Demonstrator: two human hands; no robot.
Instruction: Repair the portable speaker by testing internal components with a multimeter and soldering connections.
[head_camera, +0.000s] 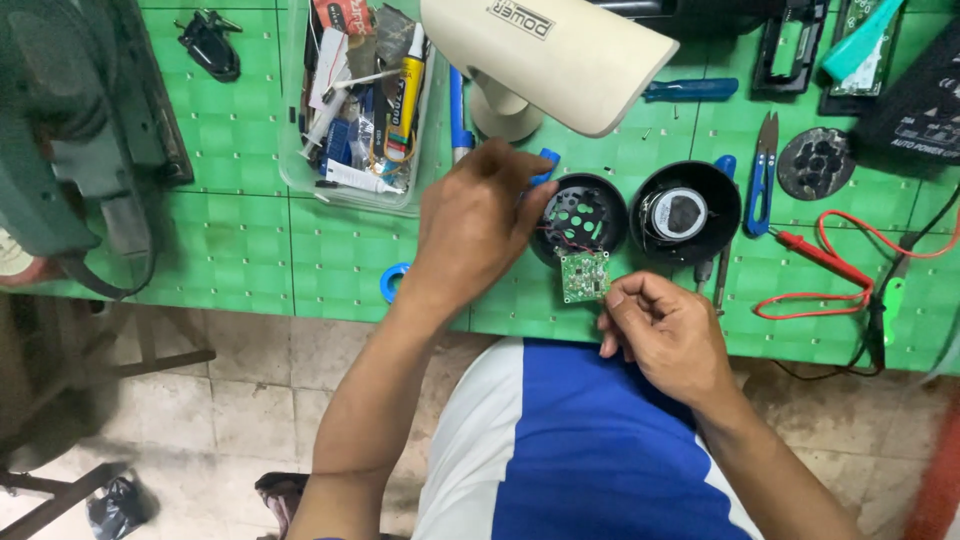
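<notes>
I am holding my left hand (475, 225) over the green gridded table (250, 250), its fingers curled down around a blue-handled tool (545, 165) whose handle is poking out past my knuckles; the working end is hidden under my hand, so I cannot tell exactly where it is touching. My hand is lying against the left edge of the round black plastic housing with the perforated grille (580, 212). Thin red and dark wires are running from that housing down to the small square green circuit board (585, 276), which is lying just below it near the table's front edge.

My right hand (665, 335) is hanging at the table edge just beside the board, its fingers pinched loosely together close to the board's lower right corner; whether they are actually gripping the board or a wire I cannot tell.

To the right of the grille housing, the second round black shell holding a silver speaker magnet (685, 212) is sitting just beside it. Blue thread snips (763, 175) are lying further right, with the red probe lead (830, 262) looping beyond them. A clear plastic tub of tubes and small parts (355, 100) is standing to my left, and a cream lamp head (545, 55) is hanging above.
</notes>
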